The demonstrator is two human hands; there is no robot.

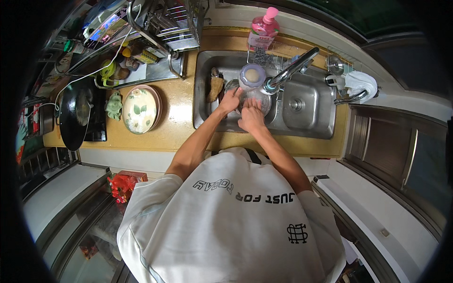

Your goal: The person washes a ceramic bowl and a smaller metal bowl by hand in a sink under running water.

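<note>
Both my hands are over the left basin of a stainless steel double sink. My left hand grips the left rim of a clear, round dish, perhaps a glass bowl or lid. My right hand rests its fingertips on the dish's inner face; whether it grips is unclear. Just beyond them, a round lilac and clear plastic piece with a cream core, possibly a water filter, sits by the chrome tap and hides part of the dish. A brown scrubber lies left in the basin, beside dark utensils partly hidden.
Stacked floral plates, a green cloth and a black wok stand left. A wire caddy holds a steel scourer; behind it is a pink pump bottle. A white cloth hangs right. A metal rack rises back left.
</note>
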